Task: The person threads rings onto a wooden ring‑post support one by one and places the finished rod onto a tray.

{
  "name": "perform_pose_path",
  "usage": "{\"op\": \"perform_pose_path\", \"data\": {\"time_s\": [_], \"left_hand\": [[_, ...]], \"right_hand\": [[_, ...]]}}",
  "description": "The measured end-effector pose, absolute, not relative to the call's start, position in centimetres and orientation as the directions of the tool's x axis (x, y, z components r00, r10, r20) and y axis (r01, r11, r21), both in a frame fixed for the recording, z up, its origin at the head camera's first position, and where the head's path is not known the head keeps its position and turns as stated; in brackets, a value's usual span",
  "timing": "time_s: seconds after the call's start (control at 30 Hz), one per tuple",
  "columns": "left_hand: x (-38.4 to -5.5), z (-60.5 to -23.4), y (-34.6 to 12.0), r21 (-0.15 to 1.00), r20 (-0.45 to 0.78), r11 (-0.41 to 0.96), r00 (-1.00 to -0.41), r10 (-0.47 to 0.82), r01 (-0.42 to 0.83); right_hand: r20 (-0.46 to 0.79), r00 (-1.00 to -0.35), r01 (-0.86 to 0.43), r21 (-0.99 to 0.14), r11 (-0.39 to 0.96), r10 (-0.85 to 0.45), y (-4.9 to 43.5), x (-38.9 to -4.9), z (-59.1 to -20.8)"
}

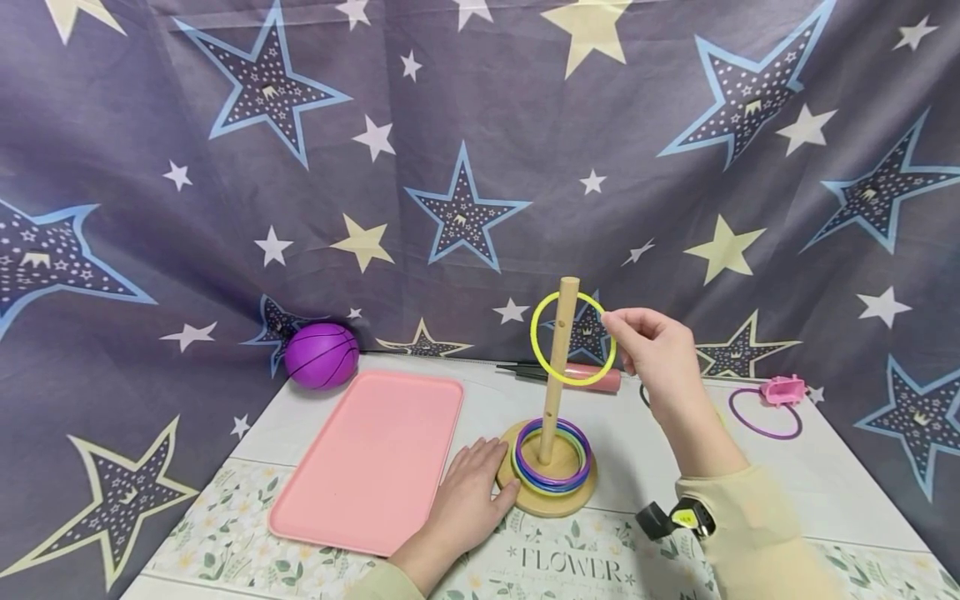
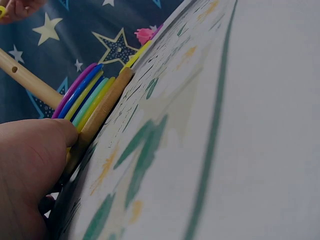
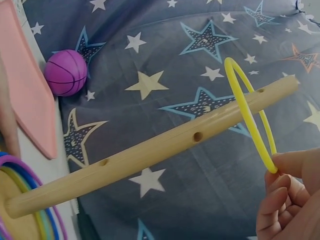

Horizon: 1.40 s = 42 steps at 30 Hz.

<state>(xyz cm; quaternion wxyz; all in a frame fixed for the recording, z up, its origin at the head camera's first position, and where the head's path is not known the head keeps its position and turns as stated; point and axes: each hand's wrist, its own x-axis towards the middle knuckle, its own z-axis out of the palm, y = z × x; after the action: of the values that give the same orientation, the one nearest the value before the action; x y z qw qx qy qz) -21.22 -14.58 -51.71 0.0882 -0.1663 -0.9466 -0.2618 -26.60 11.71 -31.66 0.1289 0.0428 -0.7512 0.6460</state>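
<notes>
A wooden peg (image 1: 557,375) stands upright on a round wooden base (image 1: 551,505). My right hand (image 1: 660,354) pinches the side of a yellow ring (image 3: 248,117) between thumb and fingertips. That ring encircles the upper part of the peg, as the right wrist view shows. Several coloured rings lie stacked around the peg's foot, with a purple ring (image 1: 555,486) on top. My left hand (image 1: 468,492) rests at the base's left edge, its fingers extended and its thumb (image 2: 65,131) touching the base in the left wrist view.
Left of the base lies a pink tray (image 1: 367,458), with a purple ball (image 1: 322,356) behind it. A pink pump (image 1: 600,380) lies at the back. On the right are a purple ring on the table (image 1: 765,436) and a pink plastic piece (image 1: 783,390). A starry cloth hangs behind.
</notes>
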Motion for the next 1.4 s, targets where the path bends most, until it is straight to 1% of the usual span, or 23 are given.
{"op": "perform_pose_path", "data": {"time_s": [0.37,0.6,1.03,1.4], "left_hand": [[-21.3,-51.8,-14.4,0.451,0.248,0.82,-0.932,0.264,0.353],[-21.4,-51.9,-14.4,0.442,0.248,0.825,-0.932,0.266,0.353],[-21.3,-51.8,-14.4,0.442,0.256,0.826,-0.931,0.259,0.351],[-21.3,-51.7,-14.4,0.453,0.237,0.826,-0.938,0.252,0.336]], "right_hand": [[0.159,-0.98,-0.142,-0.98,0.138,0.118,11.7,-27.1,-35.6],[0.106,-0.986,-0.086,-0.985,0.149,0.13,11.8,-27.1,-37.6],[0.052,-0.991,-0.038,-0.993,0.112,0.12,11.8,-27.1,-41.1],[0.014,-0.992,0.004,-0.99,0.14,0.129,11.8,-26.9,-43.6]]}}
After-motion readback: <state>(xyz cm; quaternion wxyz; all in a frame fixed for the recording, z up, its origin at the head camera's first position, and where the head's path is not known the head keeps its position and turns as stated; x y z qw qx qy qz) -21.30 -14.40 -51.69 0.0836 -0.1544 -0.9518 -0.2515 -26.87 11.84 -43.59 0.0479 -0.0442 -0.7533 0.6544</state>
